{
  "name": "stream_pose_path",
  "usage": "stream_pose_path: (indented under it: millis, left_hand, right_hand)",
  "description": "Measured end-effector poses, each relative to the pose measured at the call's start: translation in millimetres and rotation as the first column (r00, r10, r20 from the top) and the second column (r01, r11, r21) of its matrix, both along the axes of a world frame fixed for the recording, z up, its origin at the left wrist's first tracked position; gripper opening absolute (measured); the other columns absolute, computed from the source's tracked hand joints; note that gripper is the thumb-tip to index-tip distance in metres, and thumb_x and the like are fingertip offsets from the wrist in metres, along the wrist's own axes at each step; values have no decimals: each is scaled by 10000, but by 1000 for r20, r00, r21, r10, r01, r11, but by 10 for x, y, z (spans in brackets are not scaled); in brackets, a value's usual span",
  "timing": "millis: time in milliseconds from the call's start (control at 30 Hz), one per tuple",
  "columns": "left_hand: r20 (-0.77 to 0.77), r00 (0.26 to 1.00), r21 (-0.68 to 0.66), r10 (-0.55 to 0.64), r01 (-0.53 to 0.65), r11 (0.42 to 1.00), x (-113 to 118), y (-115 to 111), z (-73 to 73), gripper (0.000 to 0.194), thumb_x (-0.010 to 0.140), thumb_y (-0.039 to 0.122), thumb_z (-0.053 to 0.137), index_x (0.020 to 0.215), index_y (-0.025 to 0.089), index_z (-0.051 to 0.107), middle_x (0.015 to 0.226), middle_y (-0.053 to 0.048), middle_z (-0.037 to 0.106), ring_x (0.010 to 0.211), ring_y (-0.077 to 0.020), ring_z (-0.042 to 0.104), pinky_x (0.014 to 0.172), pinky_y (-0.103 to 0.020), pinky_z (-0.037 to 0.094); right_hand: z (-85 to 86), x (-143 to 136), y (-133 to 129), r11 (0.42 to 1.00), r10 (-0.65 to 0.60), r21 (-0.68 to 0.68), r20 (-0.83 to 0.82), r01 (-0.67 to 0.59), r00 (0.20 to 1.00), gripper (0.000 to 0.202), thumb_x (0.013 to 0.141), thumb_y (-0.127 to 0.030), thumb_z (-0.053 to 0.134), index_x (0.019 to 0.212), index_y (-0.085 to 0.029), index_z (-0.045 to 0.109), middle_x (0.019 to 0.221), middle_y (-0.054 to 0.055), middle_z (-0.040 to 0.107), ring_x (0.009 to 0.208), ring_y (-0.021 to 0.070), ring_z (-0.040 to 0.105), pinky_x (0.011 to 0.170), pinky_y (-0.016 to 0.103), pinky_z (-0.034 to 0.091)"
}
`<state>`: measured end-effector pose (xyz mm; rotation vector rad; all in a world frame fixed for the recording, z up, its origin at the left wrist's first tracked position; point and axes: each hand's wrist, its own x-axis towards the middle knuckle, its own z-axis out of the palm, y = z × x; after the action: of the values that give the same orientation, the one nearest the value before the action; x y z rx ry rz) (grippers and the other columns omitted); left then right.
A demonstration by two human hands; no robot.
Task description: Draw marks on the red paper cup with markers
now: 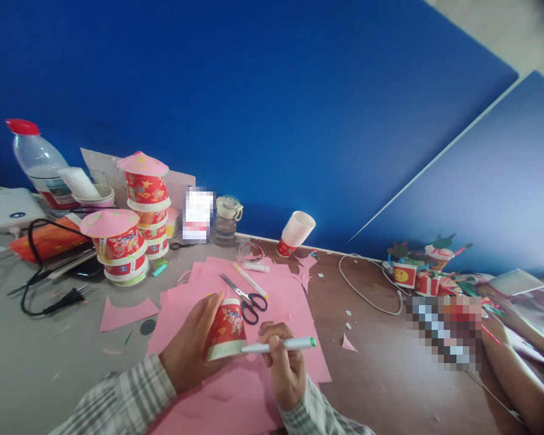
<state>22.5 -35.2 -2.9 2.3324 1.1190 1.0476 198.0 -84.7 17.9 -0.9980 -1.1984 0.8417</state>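
Note:
My left hand is wrapped round a red paper cup, which is tilted over pink paper sheets. The cup's wide rim faces me and bears a pale green band. Pinched in my right hand is a white marker with a green end; its tip touches or nearly touches the cup's rim. Black-handled scissors lie partly open just beyond the cup, beside a yellow-and-white marker.
At left stand cup towers with pink cone tops, a bottle and a black plug. Behind are a glass jar and stacked cups. Another person's arm reaches in at right, near a white cable.

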Motion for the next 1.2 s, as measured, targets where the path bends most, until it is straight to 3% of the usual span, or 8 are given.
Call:
stream_pose_path:
  millis: [400,733,1200]
  left_hand:
    - [26,1000,3,10,-10,1000,9,5,1,1001,536,550,691,1271,215,101,1189,-103,404,1080,-286,387,880,-447,418]
    - [25,1000,5,-12,12,1000,5,-5,30,1002,545,558,680,1273,207,88,1209,-122,383,1086,-296,379,875,-463,419]
    - [32,999,4,-15,15,1000,5,5,-2,1001,546,550,684,1273,209,88,1196,-118,394,1077,-292,387,878,-462,415]
  right_hand:
    - [-113,13,21,996,-36,-85,-134,24,990,282,794,-413,476,674,-190,600,436,-64,425,360,105,356,370,201,305]
    - [-85,-9,-2,997,-41,-59,1,40,999,301,794,-441,460,722,-192,614,437,-51,469,362,120,409,360,200,346]
    - [-134,-8,-13,999,20,-38,41,-18,999,242,810,-382,456,758,-198,604,481,-34,504,404,144,455,411,234,394]
